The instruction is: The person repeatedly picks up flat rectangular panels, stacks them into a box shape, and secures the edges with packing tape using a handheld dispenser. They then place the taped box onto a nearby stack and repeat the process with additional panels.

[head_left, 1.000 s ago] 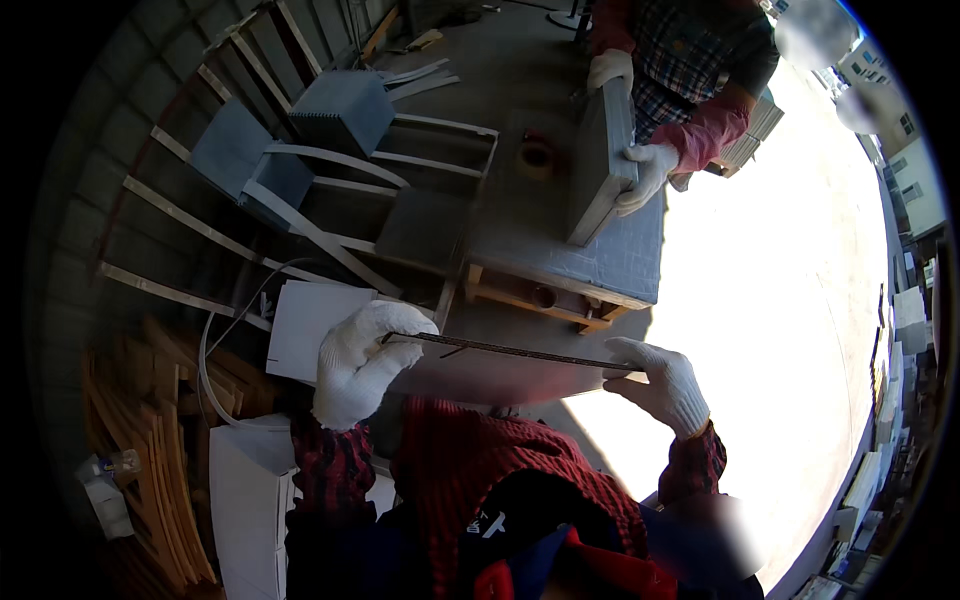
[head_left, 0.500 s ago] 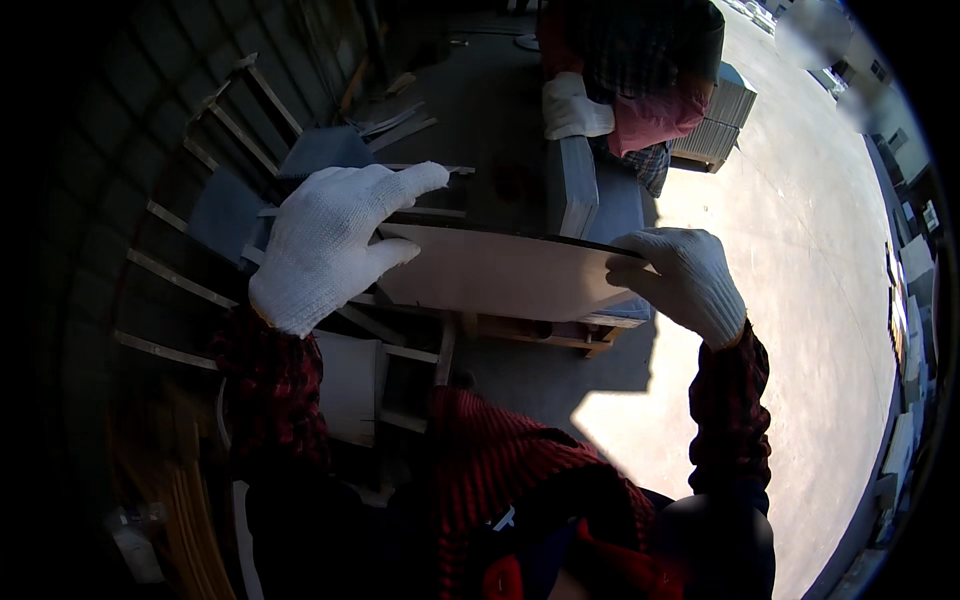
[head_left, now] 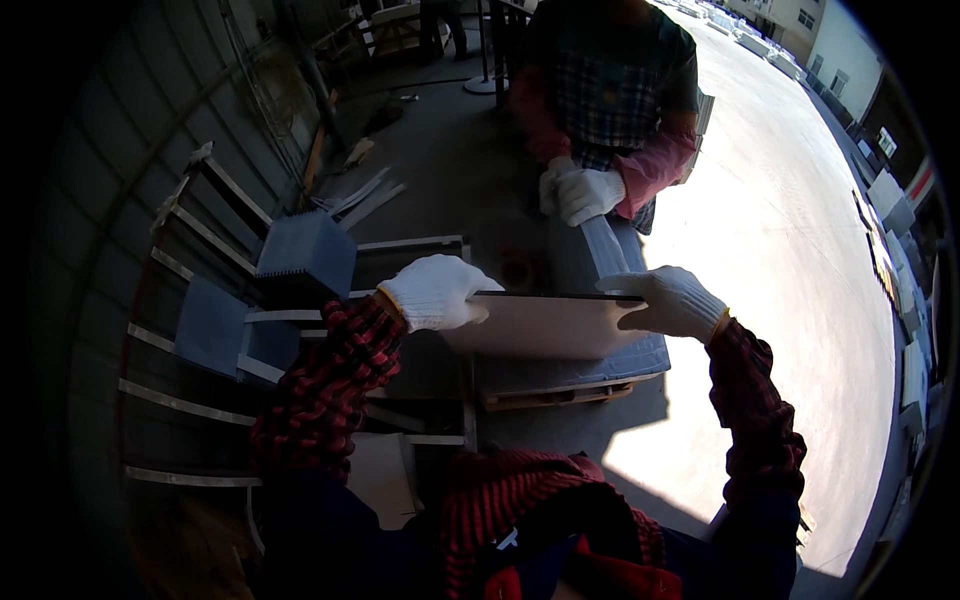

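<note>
A thin flat rectangular panel (head_left: pixel 550 328), pale pinkish grey with a dark upper edge, is held up in front of me over a pallet stack. My left hand (head_left: pixel 435 292), in a white knit glove, grips its left end near the top corner. At the opposite end, my right hand (head_left: pixel 675 303), gloved alike, pinches the panel between thumb and fingers. Just behind the panel stands an upright pale slab or bundle (head_left: pixel 603 248). A co-worker's gloved hands (head_left: pixel 585 192) rest on that bundle's far end.
Below the panel lies a covered stack (head_left: pixel 640 358) on a wooden pallet (head_left: pixel 560 395). Metal frames (head_left: pixel 190 405) with grey panel stacks (head_left: pixel 305 255) stand at the left. The co-worker (head_left: pixel 610 90) stands across from me. Sunlit floor (head_left: pixel 780 300) stretches along the right.
My left hand, spread at the panel's end before, has moved right and closed on it. The panel has shifted right and lower in view. The co-worker's two hands now show together on the bundle.
</note>
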The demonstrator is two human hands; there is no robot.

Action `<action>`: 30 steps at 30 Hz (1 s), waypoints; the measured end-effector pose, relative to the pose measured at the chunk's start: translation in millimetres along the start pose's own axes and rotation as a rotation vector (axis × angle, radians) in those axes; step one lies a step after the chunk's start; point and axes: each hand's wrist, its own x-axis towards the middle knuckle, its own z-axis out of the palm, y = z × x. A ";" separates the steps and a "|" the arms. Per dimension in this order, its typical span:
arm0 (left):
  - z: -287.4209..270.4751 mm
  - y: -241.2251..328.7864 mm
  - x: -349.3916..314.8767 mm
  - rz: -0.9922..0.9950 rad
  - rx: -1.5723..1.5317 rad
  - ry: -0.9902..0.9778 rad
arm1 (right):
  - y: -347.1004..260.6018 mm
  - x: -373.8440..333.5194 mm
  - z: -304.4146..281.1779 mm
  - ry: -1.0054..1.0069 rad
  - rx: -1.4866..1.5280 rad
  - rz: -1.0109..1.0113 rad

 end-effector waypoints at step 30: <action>2.3 -59.5 -58.4 -0.074 -0.777 -0.112 | -44.7 -26.4 23.3 -0.096 0.068 0.246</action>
